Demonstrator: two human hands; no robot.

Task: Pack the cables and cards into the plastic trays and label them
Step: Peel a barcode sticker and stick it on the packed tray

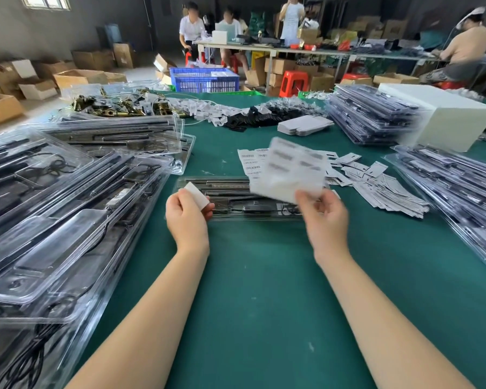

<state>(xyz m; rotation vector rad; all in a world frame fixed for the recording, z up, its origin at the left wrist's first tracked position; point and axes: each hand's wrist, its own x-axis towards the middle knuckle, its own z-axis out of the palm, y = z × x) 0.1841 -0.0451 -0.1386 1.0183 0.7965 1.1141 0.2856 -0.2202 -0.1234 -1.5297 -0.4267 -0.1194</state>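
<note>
1. Fingers (205, 210) of your left hand (184, 217) are pinched shut on a small white label (197, 195), held up just above the near-left end of the clear tray (236, 213).
2. Your right hand (321, 211) has its fingers closed on the lower edge of a white label sheet (288, 169), which is blurred; you can make out rows of grey patches on it but no print.
3. That sheet hangs over the right half of the tray and hides part of it.
4. The tray lies flat on the green worktop (264, 276), long side across your view, right in front of both hands. It holds dark bars and a black cable.
5. Just behind the tray, a second sheet of barcode labels (251, 162) lies flat on the worktop, partly covered by the sheet you hold.
6. To the right of that, a loose heap of white cards (376, 186) spreads across the worktop.
7. On your left, filled clear trays (54, 206) are piled in overlapping, tilted stacks, black cables showing through the plastic.
8. On your right, two more stacks of trays (371, 119), one far and one near the edge, sit beside a white box (438, 116).
9. Further back on the worktop lie brass-coloured metal parts (118, 106) and a pile of black pieces (253, 120).
10. Beyond the worktop, a blue crate (205, 80) stands on the floor, and people sit at a long table.
</note>
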